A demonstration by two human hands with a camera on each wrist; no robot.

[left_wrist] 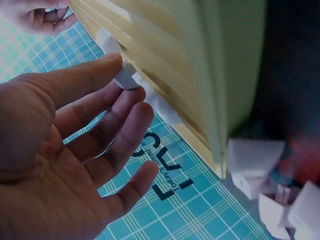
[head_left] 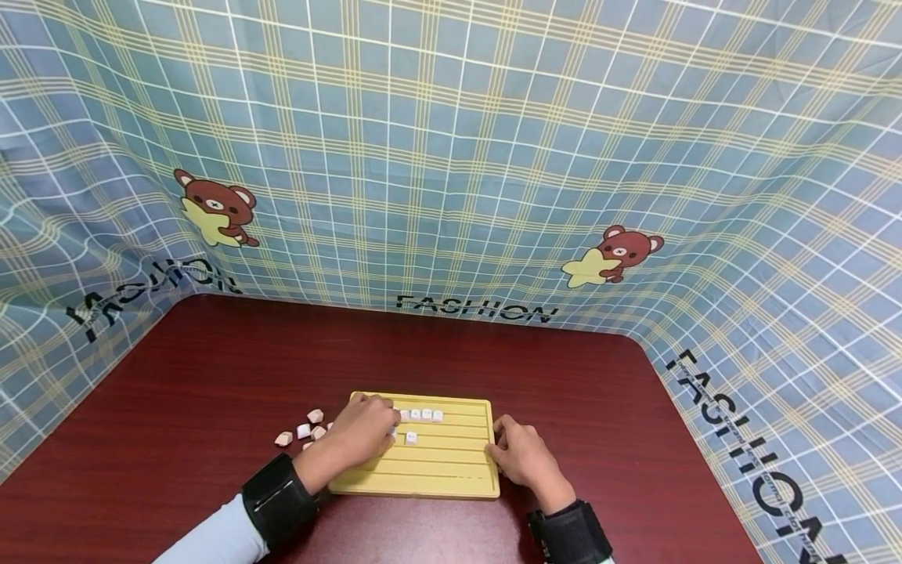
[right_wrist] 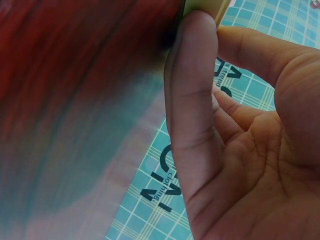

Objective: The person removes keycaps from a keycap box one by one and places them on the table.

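A yellow ridged tray [head_left: 451, 464] lies on the table. White keycaps [head_left: 427, 414] stand in a row along its far ridge, and one more keycap [head_left: 411, 439] sits a ridge nearer. My left hand [head_left: 362, 432] is over the tray's left part. In the left wrist view its thumb and fingertips pinch a white keycap [left_wrist: 126, 79] close to the ridges, other fingers loosely bent. At the tray's right edge is my right hand [head_left: 524, 453], whose thumb and forefinger hold the rim; the right wrist view catches just a corner of the tray [right_wrist: 196, 6].
Several loose keycaps [head_left: 315, 416] lie on the dark red table [head_left: 232, 368] left of the tray, partly behind my left forearm. A plaid cloth [head_left: 437, 157] with printed bears rises behind the table and along both sides.
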